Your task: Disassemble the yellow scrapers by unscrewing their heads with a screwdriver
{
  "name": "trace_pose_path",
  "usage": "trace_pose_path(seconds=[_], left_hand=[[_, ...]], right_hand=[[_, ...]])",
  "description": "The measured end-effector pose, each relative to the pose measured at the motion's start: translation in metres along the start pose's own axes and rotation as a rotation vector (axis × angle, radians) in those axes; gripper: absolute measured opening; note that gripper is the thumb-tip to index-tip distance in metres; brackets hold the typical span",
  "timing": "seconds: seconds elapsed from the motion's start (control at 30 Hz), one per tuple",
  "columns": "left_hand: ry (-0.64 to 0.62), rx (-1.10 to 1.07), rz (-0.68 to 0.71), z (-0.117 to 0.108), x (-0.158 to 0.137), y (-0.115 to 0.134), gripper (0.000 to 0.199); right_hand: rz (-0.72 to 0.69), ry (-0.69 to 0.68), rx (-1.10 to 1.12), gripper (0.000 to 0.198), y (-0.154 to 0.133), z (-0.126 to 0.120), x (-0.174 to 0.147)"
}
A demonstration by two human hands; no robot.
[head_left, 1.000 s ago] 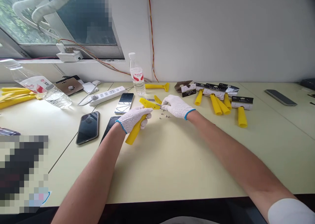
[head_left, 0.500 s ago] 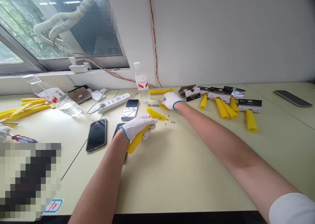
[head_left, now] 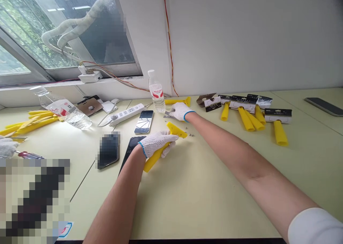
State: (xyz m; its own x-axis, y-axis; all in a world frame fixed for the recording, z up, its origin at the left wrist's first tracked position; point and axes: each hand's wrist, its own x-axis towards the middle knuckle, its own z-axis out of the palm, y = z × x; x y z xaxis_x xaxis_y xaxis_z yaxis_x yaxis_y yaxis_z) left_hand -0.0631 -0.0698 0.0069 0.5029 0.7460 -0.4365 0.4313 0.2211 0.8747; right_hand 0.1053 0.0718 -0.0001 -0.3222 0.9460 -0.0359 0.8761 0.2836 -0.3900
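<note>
Head view: left hand (head_left: 158,144) wrapped round a yellow scraper (head_left: 155,159), right hand (head_left: 179,111) low beside thin metal blades (head_left: 167,116).

From my end I see a small bottle (head_left: 158,98) standing just behind and left of the right fingers, and a large bottle (head_left: 68,113) well apart to the left of both hands; each holds clear liquid. One second ago the right fingers were up against the scraper's head; now I have them farther back, apart from it. The head points forward past the left fingertips, loose screws (head_left: 190,134) just to its right. The right fingers bend downward; I cannot tell whether they pinch anything. Both arms reach forward.
</note>
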Motion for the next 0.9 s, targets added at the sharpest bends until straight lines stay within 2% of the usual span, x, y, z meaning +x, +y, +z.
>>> trace_pose_path(seconds=[0.13,0.27,0.33,0.4,0.47,0.63,0.77,0.9], left_hand=[[0.038,0.036,0.006,0.001,-0.002,0.002,0.036],[0.006,0.032,0.060,-0.002,-0.003,0.000,0.039],[0.006,-0.001,0.074,-0.004,-0.003,-0.002,0.038],[0.038,-0.045,0.074,-0.005,-0.002,-0.002,0.036],[0.057,-0.098,0.067,-0.004,-0.003,-0.002,0.034],[0.021,-0.189,0.086,-0.002,-0.006,0.001,0.032],[-0.004,-0.168,0.104,-0.002,-0.007,0.000,0.037],[-0.010,-0.240,0.122,-0.004,-0.007,-0.004,0.041]], right_hand=[[0.006,0.047,0.007,0.039,-0.011,-0.006,-0.013],[-0.035,0.114,0.053,0.037,-0.005,-0.024,-0.047],[-0.085,0.020,0.104,0.034,0.004,-0.032,-0.068],[-0.106,-0.245,0.233,0.031,0.015,-0.036,-0.087],[-0.116,-0.369,0.345,0.028,0.025,-0.037,-0.102],[-0.169,-0.381,0.634,0.035,0.044,-0.030,-0.114],[-0.178,-0.391,0.706,0.044,0.057,-0.024,-0.114],[-0.192,-0.390,0.828,0.057,0.066,-0.019,-0.114]])
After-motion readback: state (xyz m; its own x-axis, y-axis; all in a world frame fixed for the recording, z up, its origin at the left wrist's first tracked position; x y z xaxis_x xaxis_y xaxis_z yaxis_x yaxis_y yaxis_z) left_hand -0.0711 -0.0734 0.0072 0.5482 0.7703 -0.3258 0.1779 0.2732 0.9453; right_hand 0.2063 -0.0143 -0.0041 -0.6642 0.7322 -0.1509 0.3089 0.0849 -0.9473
